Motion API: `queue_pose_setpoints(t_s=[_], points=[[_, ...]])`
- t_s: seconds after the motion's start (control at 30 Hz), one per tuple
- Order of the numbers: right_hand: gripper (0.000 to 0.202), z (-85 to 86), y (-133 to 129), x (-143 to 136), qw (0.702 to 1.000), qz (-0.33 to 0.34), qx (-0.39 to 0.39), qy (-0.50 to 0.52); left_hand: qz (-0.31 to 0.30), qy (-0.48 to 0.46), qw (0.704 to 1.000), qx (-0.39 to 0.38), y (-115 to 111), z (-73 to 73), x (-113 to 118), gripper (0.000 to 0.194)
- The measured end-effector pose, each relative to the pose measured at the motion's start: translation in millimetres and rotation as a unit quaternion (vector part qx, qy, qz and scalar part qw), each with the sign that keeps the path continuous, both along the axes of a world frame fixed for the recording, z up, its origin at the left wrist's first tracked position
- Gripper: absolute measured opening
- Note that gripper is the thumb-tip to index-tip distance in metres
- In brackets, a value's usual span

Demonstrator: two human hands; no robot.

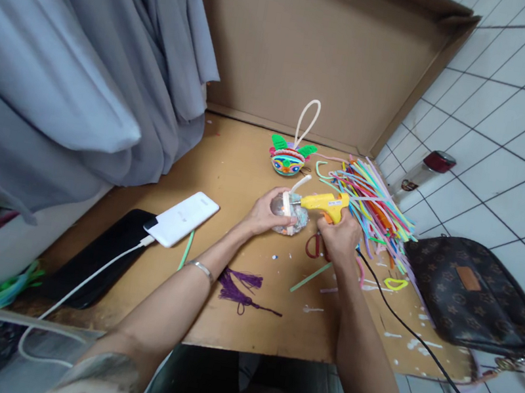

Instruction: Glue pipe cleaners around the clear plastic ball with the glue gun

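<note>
My left hand (266,212) is closed round a clear, roundish ball (297,218) with a white strip across it and a white stem sticking up. A yellow hot glue gun (321,202) is gripped in my right hand (342,234), and its nozzle meets or nearly meets the ball's upper side; I cannot tell whether they touch. Red-handled scissors (314,246) lie under my right hand, partly hidden by it. Behind the ball stands a colourful animal-face ornament (289,161) with green ears and a white loop on top.
Many coloured pipe cleaners (380,208) lie at the right, near a brown patterned bag (476,293) and a red-lidded bottle (426,172). Purple tassels (240,289) lie in front. A white power bank (182,218) and black tablet (102,264) sit left. The gun's black cord (393,313) runs right.
</note>
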State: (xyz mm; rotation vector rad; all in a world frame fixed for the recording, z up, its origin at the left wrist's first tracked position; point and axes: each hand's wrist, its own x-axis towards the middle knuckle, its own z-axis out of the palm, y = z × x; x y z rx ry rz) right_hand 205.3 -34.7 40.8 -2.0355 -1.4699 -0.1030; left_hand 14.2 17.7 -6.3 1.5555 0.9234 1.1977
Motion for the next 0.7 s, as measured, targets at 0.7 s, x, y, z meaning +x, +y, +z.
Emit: queue_pose_setpoints(t_s=[0.7], points=[[0.029, -3.2, 0.9, 1.5, 1.0, 0.0, 0.024, 0.006, 0.002, 0.003, 1.0, 0.005, 0.6, -0.7, 1.2, 0.078]])
